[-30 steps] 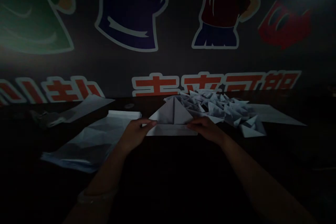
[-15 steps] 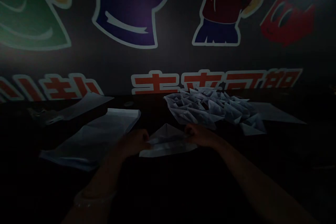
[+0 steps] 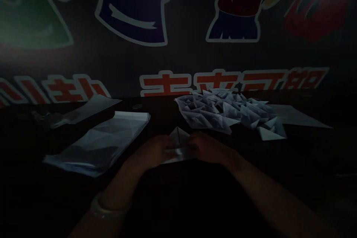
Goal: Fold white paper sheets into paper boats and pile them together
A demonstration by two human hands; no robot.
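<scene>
The scene is very dim. My left hand and my right hand meet over a folded white paper piece on the dark table. Both hands are closed on its sides and cover most of it; only a pointed top and a bit of the lower edge show between them. A pale bracelet sits on my left wrist.
A heap of folded white paper shapes lies behind my right hand. A stack of flat sheets lies to the left, loose sheets beyond it, another sheet at the right. A painted wall stands behind the table.
The paper piece came down from standing upright and wide to low on the table. My hands have drawn together over it, so it looks narrower and mostly covered.
</scene>
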